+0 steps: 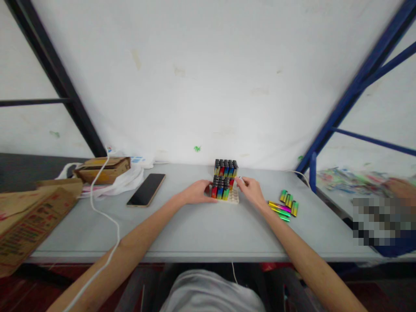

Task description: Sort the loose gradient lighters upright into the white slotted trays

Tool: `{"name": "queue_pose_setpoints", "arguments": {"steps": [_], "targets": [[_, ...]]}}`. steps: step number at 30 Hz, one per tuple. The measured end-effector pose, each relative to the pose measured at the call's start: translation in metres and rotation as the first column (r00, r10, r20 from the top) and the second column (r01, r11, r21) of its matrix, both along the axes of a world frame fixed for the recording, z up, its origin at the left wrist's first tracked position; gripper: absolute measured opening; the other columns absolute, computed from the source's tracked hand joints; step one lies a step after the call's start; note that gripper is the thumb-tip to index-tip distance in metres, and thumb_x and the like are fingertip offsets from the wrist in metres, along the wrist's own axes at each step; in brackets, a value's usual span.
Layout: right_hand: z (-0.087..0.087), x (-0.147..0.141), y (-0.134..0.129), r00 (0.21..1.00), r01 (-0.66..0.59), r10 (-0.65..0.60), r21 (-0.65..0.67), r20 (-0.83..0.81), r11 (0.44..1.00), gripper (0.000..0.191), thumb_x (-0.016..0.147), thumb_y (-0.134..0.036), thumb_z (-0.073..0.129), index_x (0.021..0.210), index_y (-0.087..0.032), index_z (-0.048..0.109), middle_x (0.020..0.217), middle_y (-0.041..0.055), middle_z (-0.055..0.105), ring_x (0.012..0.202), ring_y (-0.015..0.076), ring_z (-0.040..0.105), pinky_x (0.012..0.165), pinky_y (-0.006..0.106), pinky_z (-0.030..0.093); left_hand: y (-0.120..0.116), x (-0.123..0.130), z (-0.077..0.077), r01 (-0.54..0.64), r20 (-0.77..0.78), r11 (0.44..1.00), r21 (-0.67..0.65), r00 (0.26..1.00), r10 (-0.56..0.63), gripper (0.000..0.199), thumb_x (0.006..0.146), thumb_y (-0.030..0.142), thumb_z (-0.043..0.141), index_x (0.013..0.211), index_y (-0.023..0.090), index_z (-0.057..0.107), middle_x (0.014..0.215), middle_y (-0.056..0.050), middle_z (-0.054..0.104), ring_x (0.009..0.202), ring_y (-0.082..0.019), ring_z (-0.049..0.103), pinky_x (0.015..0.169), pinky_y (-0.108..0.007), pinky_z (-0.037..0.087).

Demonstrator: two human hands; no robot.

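A pale tray (233,197) with round holes stands mid-table, its right front part bare. Upright lighters (220,190) with black tops and multicoloured bodies fill its left part. Behind it is another block of black-topped lighters (226,167). My left hand (199,192) is curled round the left side of the front lighters and tray. At the tray's right edge, my right hand (251,189) pinches a small light-coloured object, mostly hidden by the fingers. Shiny coloured lighter bodies or sleeves (286,206) lie beside my right forearm.
A dark phone (146,190) lies left of my left hand. Cardboard boxes (103,170) and white plastic bags (130,184) are at the left. A white cable (113,221) crosses my left forearm. At the far right, another person's hand (398,190) is near a blurred pile.
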State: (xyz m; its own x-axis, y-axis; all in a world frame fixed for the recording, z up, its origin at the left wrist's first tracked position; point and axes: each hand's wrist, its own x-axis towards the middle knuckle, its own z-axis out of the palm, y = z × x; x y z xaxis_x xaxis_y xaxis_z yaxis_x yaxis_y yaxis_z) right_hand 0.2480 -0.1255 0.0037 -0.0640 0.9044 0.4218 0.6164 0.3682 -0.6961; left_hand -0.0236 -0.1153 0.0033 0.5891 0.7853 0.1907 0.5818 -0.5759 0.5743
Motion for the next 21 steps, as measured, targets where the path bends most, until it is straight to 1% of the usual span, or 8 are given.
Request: {"name": "queue_pose_setpoints", "arguments": {"steps": [3,5,10,13,15,18,21], "targets": [[0.004,-0.002,-0.005,0.997,0.039,-0.039,0.000,-0.064,0.999,0.057,0.090,-0.066,0.051,0.055,-0.021,0.049,0.051,-0.0028,0.039,0.054,0.0136,0.037,0.053,0.027,0.025,0.000,0.000,0.001,0.000,-0.060,0.999,0.053,0.998,0.003,0.061,0.073,0.064,0.077,0.106,0.013,0.071,0.094,-0.009,0.074,0.081,-0.026,0.066,0.075,-0.034,0.049],[0.004,-0.004,-0.008,0.993,0.036,-0.036,-0.009,-0.115,0.999,0.054,0.088,-0.061,0.054,0.054,-0.021,0.048,0.050,-0.0035,0.036,0.052,0.0125,0.034,0.052,0.027,0.024,0.000,-0.001,0.001,-0.003,-0.077,0.998,0.063,0.997,0.008,0.062,0.074,0.065,0.076,0.107,0.013,0.071,0.094,-0.009,0.073,0.081,-0.025,0.065,0.074,-0.033,0.048],[-0.002,-0.008,-0.009,0.976,-0.002,-0.003,-0.025,-0.216,1.000,0.043,0.082,-0.050,0.053,0.051,-0.022,0.043,0.049,-0.0036,0.036,0.050,0.0116,0.032,0.050,0.027,0.023,0.001,-0.001,0.000,0.002,-0.056,1.000,0.027,0.998,-0.001,0.062,0.072,0.065,0.077,0.107,0.015,0.071,0.094,-0.009,0.074,0.083,-0.025,0.066,0.076,-0.033,0.049],[-0.006,-0.009,-0.007,0.975,-0.022,0.016,-0.027,-0.224,0.999,0.039,0.080,-0.047,0.053,0.052,-0.022,0.042,0.049,-0.0040,0.035,0.050,0.0112,0.032,0.050,0.026,0.023,0.002,-0.001,-0.001,0.008,-0.015,1.000,-0.005,1.000,-0.008,0.062,0.070,0.065,0.080,0.106,0.015,0.071,0.095,-0.009,0.075,0.084,-0.026,0.067,0.076,-0.033,0.050],[-0.008,-0.009,-0.006,0.978,-0.023,0.017,-0.026,-0.208,0.999,0.040,0.081,-0.047,0.054,0.053,-0.022,0.043,0.050,-0.0042,0.036,0.050,0.0112,0.032,0.050,0.026,0.023,0.002,-0.001,-0.002,0.007,0.006,1.000,-0.017,1.000,-0.007,0.062,0.069,0.064,0.081,0.105,0.015,0.071,0.095,-0.009,0.075,0.085,-0.026,0.068,0.077,-0.033,0.050],[-0.005,-0.008,-0.006,0.986,-0.016,0.014,-0.008,-0.168,1.000,0.047,0.088,-0.055,0.054,0.056,-0.021,0.048,0.051,-0.0039,0.038,0.051,0.0122,0.036,0.050,0.026,0.026,0.003,-0.001,-0.002,0.003,0.019,1.000,-0.029,1.000,-0.003,0.061,0.068,0.064,0.081,0.105,0.016,0.072,0.094,-0.008,0.076,0.086,-0.027,0.069,0.077,-0.033,0.050],[0.000,-0.005,-0.009,0.983,-0.079,0.075,-0.019,-0.169,0.997,0.050,0.095,-0.064,0.049,0.072,-0.020,0.058,0.056,-0.0030,0.048,0.052,0.0137,0.043,0.050,0.026,0.033,0.003,-0.001,-0.002,0.010,0.020,1.000,-0.028,1.000,-0.009,0.062,0.068,0.064,0.081,0.106,0.017,0.072,0.093,-0.008,0.076,0.085,-0.027,0.068,0.076,-0.033,0.050]]}}
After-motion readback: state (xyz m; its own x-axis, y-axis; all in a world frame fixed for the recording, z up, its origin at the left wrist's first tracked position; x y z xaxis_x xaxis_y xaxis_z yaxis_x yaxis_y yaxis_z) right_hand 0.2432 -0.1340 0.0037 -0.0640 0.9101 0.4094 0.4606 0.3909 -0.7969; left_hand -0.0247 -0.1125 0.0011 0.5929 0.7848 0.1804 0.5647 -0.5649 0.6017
